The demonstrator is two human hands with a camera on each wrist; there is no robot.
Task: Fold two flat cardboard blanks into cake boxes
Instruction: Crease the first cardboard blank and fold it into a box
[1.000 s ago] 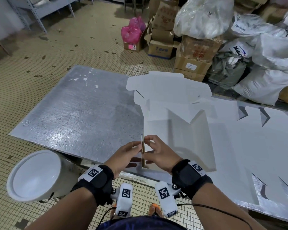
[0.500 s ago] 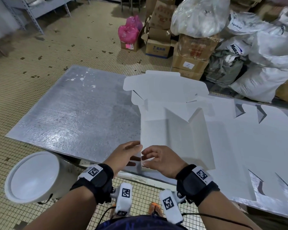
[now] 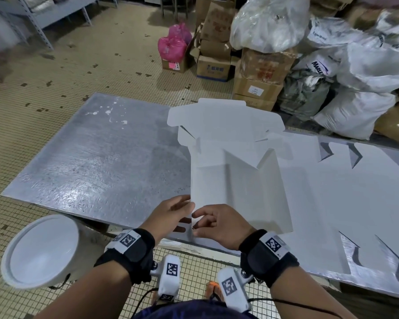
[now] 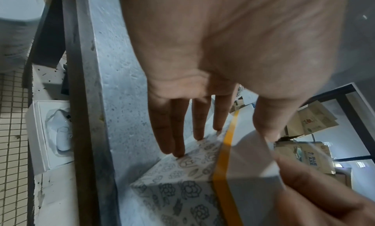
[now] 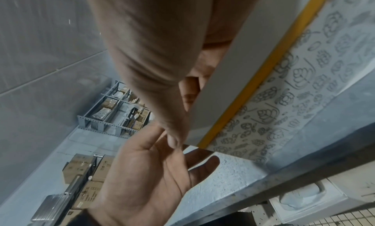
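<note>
A white cardboard blank [image 3: 235,180], partly folded with its walls raised, stands on the metal table [image 3: 101,162]. At its near left corner my two hands meet. My left hand [image 3: 171,215] is outside the corner, its straight fingers [image 4: 178,143] touching the flower-patterned outer wall [image 4: 182,189] beside a yellow stripe [image 4: 225,149]. My right hand [image 3: 217,223] pinches the white corner flap [image 5: 233,69] between thumb [image 5: 172,120] and curled fingers. To the right lies a second blank [image 3: 332,192], flat on the table.
The table's near edge [image 3: 148,229] runs just under my hands. A white lidded bucket [image 3: 42,249] stands on the tiled floor at lower left. Cartons [image 3: 258,72], white sacks [image 3: 355,107] and a pink bag [image 3: 173,46] are piled behind the table.
Both hands have come down and toward me with the corner flap, from above the table to its near edge. The flap was held edge-on between them before.
</note>
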